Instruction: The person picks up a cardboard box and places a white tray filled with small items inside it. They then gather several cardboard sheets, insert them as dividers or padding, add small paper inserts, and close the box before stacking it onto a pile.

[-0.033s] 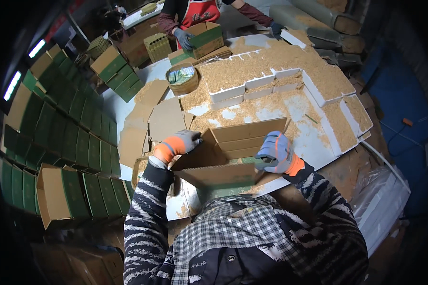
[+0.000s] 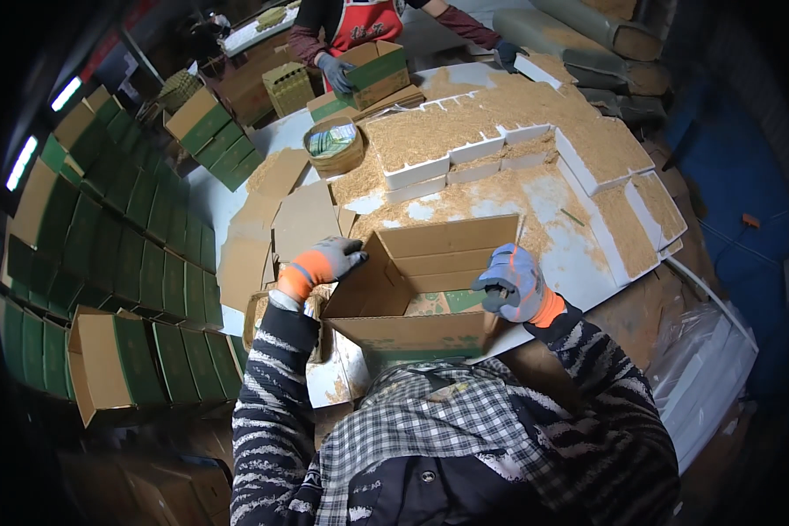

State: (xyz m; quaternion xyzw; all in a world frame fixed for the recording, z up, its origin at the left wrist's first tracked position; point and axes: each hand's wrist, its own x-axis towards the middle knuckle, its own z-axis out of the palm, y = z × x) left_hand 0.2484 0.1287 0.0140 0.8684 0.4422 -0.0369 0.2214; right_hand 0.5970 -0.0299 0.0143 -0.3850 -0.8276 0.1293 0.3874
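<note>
An open-topped cardboard box (image 2: 408, 331), brown inside and green low on its outside, stands in front of me at the table's near edge. At its left wall, my left hand (image 2: 329, 260), in a grey and orange glove, lies against the upper edge with fingers stretched out. My right hand (image 2: 515, 285), in a matching glove, is curled round the top of the right wall, which it mostly hides. Green-printed bottom flaps show inside the box. Flat cardboard pieces (image 2: 305, 221) lie beyond my left hand.
Wood shavings (image 2: 491, 105) and white foam trays (image 2: 419, 173) cover much of the table (image 2: 548, 206). A round basket (image 2: 335, 147) holds packets. Stacked green boxes (image 2: 140, 254) line the left. Across the table, a person in a red apron (image 2: 366, 24) holds another box (image 2: 379, 74). Plastic-wrapped material (image 2: 697, 377) lies at right.
The box has squared up: its front wall sits lower and more of its bottom shows. My left hand has shifted slightly outward, and my right hand stays at the right wall.
</note>
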